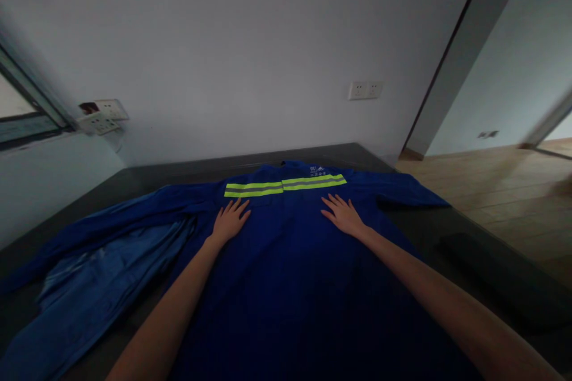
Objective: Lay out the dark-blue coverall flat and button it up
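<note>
Under both your palms lies a dark blue work jacket (286, 262), spread flat over a dark table (147, 175) that runs away from you to the pale wall. Your left hand (229, 221) rests flat on the cloth with its fingers spread and pointing away from you, gripping nothing; your right hand (343, 215) lies the same way, fingers apart and pressed lightly on the fabric, well apart from the left. Just beyond your fingertips a yellow reflective stripe (285, 186) with a grey band through it crosses the jacket from side to side, and a small white logo (317, 170) sits past it, nearer your right hand than your left. Out beyond your left hand one sleeve (102, 226) stretches sideways, and below it lies a paler blue fold of cloth (89, 286) (the jacket's lining or a second garment, the dim light leaves that unclear). The other sleeve (411, 193) lies folded short, off past your right hand. Nearer you on that right side a dark flat object (500, 274) rests at the table's edge, too shadowed to name. On the wall beyond your right hand sits a white double socket (365, 90); beyond your left, another socket plate (103, 116).
</note>
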The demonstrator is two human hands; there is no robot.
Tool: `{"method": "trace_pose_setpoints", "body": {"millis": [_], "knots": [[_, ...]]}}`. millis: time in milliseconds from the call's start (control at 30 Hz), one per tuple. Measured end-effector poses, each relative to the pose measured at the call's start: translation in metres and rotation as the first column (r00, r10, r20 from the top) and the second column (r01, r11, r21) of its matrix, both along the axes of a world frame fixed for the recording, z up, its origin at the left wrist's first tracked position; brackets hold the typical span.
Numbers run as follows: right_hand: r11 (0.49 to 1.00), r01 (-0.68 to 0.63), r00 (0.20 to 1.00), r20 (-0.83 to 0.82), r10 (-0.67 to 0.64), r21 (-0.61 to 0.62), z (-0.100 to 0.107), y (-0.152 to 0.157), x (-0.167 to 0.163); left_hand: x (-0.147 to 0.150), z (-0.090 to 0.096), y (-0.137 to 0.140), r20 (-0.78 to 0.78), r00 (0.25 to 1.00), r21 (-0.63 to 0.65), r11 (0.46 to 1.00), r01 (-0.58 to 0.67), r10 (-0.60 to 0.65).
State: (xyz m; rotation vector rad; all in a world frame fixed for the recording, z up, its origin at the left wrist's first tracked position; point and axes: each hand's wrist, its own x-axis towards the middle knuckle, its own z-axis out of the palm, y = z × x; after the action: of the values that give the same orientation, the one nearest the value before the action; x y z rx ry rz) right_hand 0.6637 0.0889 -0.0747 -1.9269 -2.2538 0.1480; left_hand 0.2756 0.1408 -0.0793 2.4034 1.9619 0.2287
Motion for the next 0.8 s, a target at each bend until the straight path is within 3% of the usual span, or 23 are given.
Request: {"method": "trace_pose_setpoints", "body": {"millis": [200,400,633,800], "knots": [[1.000,-0.021,0.999,0.034,0.021,-0.012,-0.001,-0.001,0.001,-0.014,-0.002,0.012,-0.019,0.999,0.031,0.998,0.050,-0.050],[1.000,-0.009,0.998,0.064,0.008,0.012,-0.002,-0.002,-0.001,-0.040,0.009,0.015,-0.042,0.994,0.159,0.982,0.106,-0.100],[1.000,0.007,0.998,0.065,-0.008,0.029,-0.004,-0.001,-0.002,-0.078,0.023,0.013,-0.082,0.991,0.305,0.949,-0.074,0.103],[1.000,-0.002,0.998,0.060,0.000,0.029,-0.005,0.000,0.000,-0.111,0.021,0.026,-0.131,0.966,0.256,0.949,-0.186,0.225]]}}
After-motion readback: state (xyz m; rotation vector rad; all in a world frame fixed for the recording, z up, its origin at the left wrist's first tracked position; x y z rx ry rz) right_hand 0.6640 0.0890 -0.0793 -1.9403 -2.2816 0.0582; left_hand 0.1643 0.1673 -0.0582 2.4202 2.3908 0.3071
